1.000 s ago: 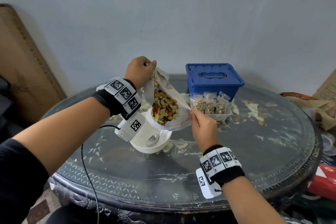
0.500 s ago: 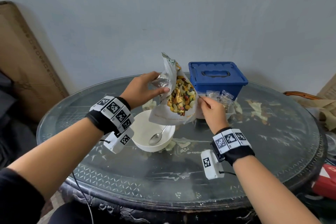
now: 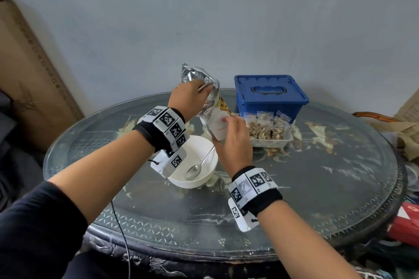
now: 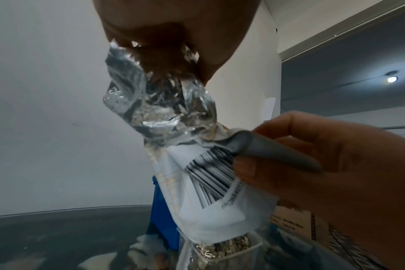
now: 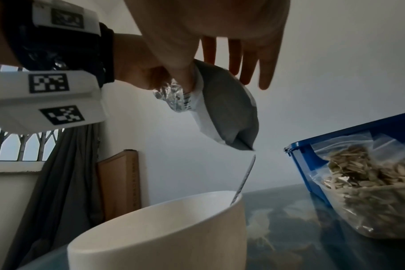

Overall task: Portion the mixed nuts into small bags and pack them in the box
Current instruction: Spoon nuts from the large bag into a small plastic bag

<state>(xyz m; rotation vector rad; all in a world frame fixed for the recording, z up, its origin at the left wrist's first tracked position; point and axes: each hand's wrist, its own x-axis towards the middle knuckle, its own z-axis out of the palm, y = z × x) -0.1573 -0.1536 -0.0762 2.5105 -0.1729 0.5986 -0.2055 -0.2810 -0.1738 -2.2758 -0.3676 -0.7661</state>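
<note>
The mixed-nut bag (image 3: 215, 120), white with a crumpled foil top, hangs nearly upright just behind the white bowl (image 3: 179, 179). My left hand (image 3: 192, 97) grips the bunched foil top (image 4: 160, 109). My right hand (image 3: 233, 136) pinches the bag's bottom corner (image 4: 220, 173); in the right wrist view its other fingers (image 5: 245, 60) stick out straight above the bag (image 5: 227, 109). A spoon (image 3: 199, 163) lies in the bowl, which holds no nuts. The blue lidded box (image 3: 269, 95) stands behind, its lid on.
A clear tray (image 3: 269, 142) with several small filled bags (image 3: 263, 129) sits in front of the blue box. The round glass table (image 3: 317, 188) has bare room at front and right. Cardboard (image 3: 29, 75) leans at the left wall. Red packaging (image 3: 405, 222) lies off the right edge.
The bag has gone from open and tipped toward me, nuts showing, to upright with its top scrunched. My left hand moved onto the foil top; my right hand dropped to the bottom corner.
</note>
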